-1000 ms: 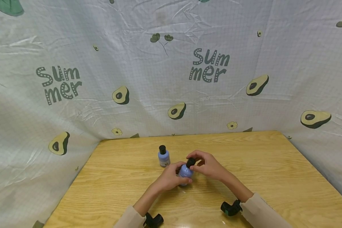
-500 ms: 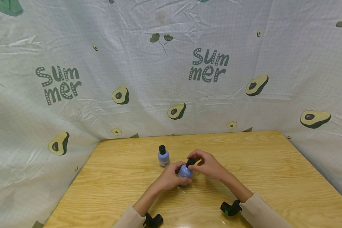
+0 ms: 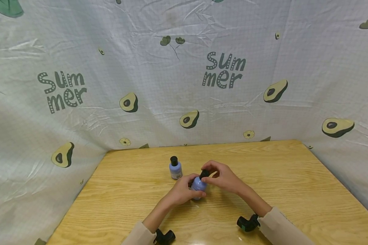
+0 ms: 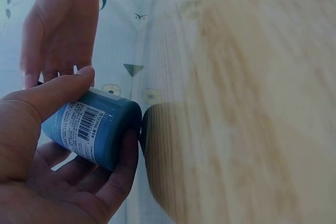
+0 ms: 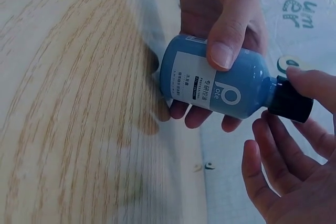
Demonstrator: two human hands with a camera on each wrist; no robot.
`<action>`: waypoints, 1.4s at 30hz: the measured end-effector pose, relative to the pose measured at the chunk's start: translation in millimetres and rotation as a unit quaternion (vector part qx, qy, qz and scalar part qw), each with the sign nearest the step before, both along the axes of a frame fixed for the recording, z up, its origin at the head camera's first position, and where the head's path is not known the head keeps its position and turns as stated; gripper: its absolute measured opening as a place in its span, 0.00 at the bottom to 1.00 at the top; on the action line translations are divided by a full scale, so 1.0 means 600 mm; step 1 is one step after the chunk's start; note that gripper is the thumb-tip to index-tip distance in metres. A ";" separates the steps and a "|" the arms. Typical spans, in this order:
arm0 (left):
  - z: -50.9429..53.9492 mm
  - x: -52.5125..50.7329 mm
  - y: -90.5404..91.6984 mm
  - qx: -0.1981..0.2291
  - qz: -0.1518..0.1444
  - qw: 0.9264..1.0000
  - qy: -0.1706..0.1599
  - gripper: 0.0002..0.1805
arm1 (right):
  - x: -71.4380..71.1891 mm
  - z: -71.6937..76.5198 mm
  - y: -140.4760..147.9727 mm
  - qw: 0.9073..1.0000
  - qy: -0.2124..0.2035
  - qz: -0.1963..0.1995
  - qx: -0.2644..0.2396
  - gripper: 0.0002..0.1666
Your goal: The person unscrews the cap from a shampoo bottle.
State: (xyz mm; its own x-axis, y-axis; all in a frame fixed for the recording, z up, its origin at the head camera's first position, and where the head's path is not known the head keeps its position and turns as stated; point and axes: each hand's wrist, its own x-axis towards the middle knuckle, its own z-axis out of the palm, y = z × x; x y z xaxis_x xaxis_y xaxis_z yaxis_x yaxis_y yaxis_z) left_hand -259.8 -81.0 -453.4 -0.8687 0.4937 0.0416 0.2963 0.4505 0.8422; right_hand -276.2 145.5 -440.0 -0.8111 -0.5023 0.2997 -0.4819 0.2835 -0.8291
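A small blue bottle (image 5: 210, 80) with a white printed label and a black cap is held tilted, its cap end toward the right hand. My left hand (image 3: 181, 191) grips the bottle's body, thumb on one side and fingers round the other; a barcode label (image 4: 82, 129) faces the left wrist view. With thumb and fingers my right hand (image 3: 222, 176) pinches the black cap (image 5: 289, 99), which sits on the bottle's neck. Whether the bottle's base touches the table is hard to tell in the head view.
A second blue bottle (image 3: 175, 169) with a black cap stands upright just behind the left hand. Both rest over a wooden table (image 3: 128, 190). A white cloth (image 3: 159, 85) printed with avocados hangs behind and along the sides.
Both hands keep their hold on the bottle and cap. The right hand's fingers shift very slightly on the cap; the whole head view drifts a little left.
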 end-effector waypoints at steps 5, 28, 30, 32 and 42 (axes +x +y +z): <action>0.000 -0.001 0.001 0.000 0.001 1.000 -0.002 0.32 | -0.002 -0.001 0.000 1.000 0.002 0.002 0.003 0.19; -0.001 -0.003 0.000 0.004 0.000 1.000 -0.004 0.33 | -0.001 0.004 0.002 1.000 0.007 0.006 0.003 0.19; -0.002 -0.003 0.000 0.004 0.000 1.000 -0.003 0.32 | -0.001 0.003 0.002 1.000 0.009 0.010 0.004 0.19; -0.002 -0.003 0.000 0.004 -0.001 1.000 -0.002 0.32 | 0.000 0.003 0.001 1.000 0.012 0.015 0.006 0.19; -0.003 -0.004 0.000 0.001 0.000 1.000 -0.003 0.33 | -0.001 0.004 0.001 1.000 0.008 0.007 0.005 0.20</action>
State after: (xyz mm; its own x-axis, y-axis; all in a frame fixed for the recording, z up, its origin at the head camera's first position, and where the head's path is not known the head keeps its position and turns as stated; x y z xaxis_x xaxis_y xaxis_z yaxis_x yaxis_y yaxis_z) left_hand -262.1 -80.8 -455.1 -0.8689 0.4935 0.0380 0.2916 0.4483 0.8450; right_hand -276.6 146.0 -437.6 -0.7984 -0.5170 0.3085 -0.4999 0.2837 -0.8183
